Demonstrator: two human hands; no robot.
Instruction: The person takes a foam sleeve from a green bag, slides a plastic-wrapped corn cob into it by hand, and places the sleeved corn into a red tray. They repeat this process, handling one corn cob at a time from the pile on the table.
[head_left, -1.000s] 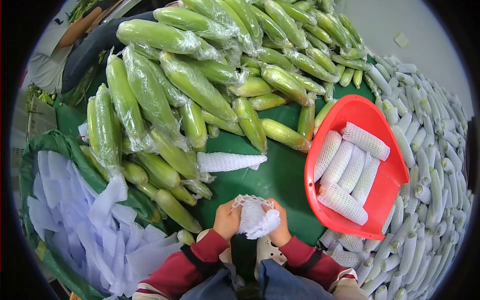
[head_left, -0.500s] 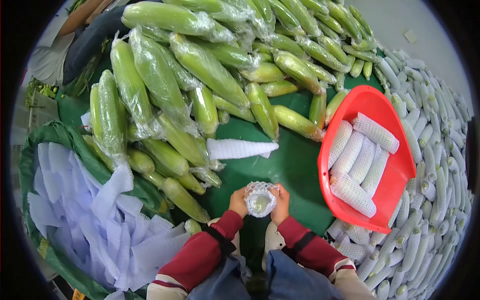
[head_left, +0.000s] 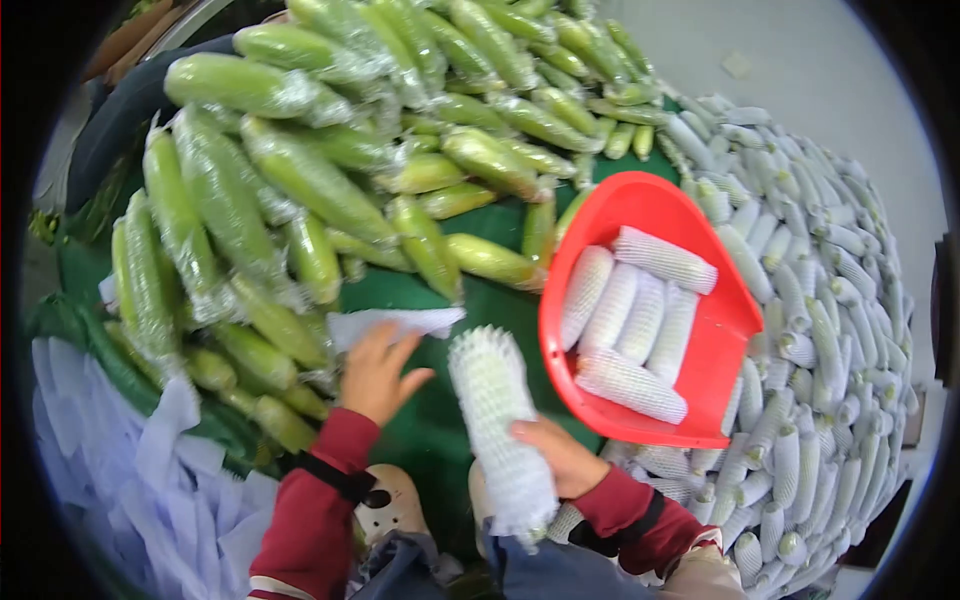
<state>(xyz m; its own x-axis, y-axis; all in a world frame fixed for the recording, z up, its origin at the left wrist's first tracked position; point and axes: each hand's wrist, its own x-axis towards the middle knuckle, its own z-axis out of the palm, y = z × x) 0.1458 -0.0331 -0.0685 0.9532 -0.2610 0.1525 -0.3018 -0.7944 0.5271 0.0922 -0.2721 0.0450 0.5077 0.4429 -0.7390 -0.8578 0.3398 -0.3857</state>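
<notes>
A worker's right hand [head_left: 558,455] is closed around the lower half of a corn cob in white foam netting [head_left: 492,400]. The thumb lies across the front, and the cob is held nearly upright over the green table cover [head_left: 500,305], just left of a red basket [head_left: 735,330]. The left hand [head_left: 378,372] is open with its fingers spread and holds nothing. Its fingertips rest on the lower edge of an empty foam sleeve [head_left: 400,322] lying flat on the cover. Five netted cobs [head_left: 640,320] lie side by side in the basket. A heap of film-wrapped green cobs [head_left: 300,170] fills the far side of the table, a bank of netted cobs [head_left: 830,330] rises at right, and loose foam sleeves [head_left: 150,470] are piled at lower left.
</notes>
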